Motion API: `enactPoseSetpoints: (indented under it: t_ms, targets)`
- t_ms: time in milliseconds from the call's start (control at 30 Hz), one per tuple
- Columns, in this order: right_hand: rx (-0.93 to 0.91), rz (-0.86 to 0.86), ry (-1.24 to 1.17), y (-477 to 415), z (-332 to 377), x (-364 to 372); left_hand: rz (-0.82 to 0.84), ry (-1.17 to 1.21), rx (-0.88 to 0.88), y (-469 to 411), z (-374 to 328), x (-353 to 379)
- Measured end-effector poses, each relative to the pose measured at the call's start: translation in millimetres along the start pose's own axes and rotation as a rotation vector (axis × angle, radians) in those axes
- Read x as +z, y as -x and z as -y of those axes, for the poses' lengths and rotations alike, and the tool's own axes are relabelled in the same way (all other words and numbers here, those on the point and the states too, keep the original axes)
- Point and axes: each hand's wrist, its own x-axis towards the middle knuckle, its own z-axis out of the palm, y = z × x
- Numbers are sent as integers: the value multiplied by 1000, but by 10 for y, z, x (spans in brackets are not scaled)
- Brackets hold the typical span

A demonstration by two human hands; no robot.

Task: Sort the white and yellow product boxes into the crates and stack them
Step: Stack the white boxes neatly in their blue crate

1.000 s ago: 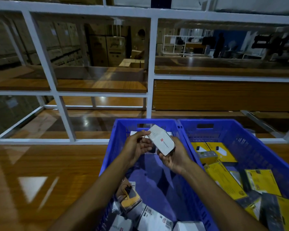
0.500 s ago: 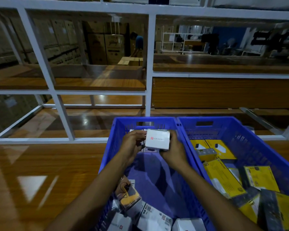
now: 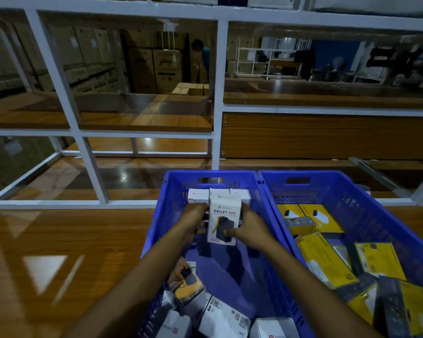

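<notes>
Table (image 3: 59, 252): glossy wood, runs out left of the left crate (image 3: 164, 215). Left crate is blue with lattice walls and sits on the table.

Inside the left crate, far end: row of white boxes (image 3: 197, 195) standing upright against the far wall, side by side and touching.

Left hand (image 3: 193, 222): over the far half of the left crate, fingers curled onto the left edge of the HALLEY 20K box (image 3: 224, 215).

HALLEY 20K box: white, upright, printed face toward the camera. It is held between both hands just in front of that row. Can't tell if its bottom touches the crate floor.

Right hand (image 3: 252, 228): thumb pressed on the lower front of the same box, fingers wrapped behind its right edge. Both hands are grasping it.

Left crate, near end: loose white boxes (image 3: 226, 318) lying at mixed angles, plus one package with a yellow and black face (image 3: 188, 287).

Right crate (image 3: 366, 215): blue, butted against the right wall of the left crate. It holds yellow boxes (image 3: 325, 262). Two lie flat at its far end, the rest are tilted and overlapping toward the near end.

Behind the left crate: white metal shelf frame (image 3: 216, 132) with wooden shelves.
</notes>
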Motion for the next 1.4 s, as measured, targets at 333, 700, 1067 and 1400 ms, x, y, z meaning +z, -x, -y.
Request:
enactPoseSetpoints:
  t_ms: [333,700,1067,1400]
  targets:
    - [5,13,252,-30,-74,-47,11,-110,-70,-226,212,128]
    - [35,-10,444,-505,-169,-33,139,107,-223,-603,280,311]
    - [45,-21,803,-570,-265,111,75,370,-201,-942,501,653]
    - [11,318,822,-654,-337,159,85,370,-163,-998,578,623]
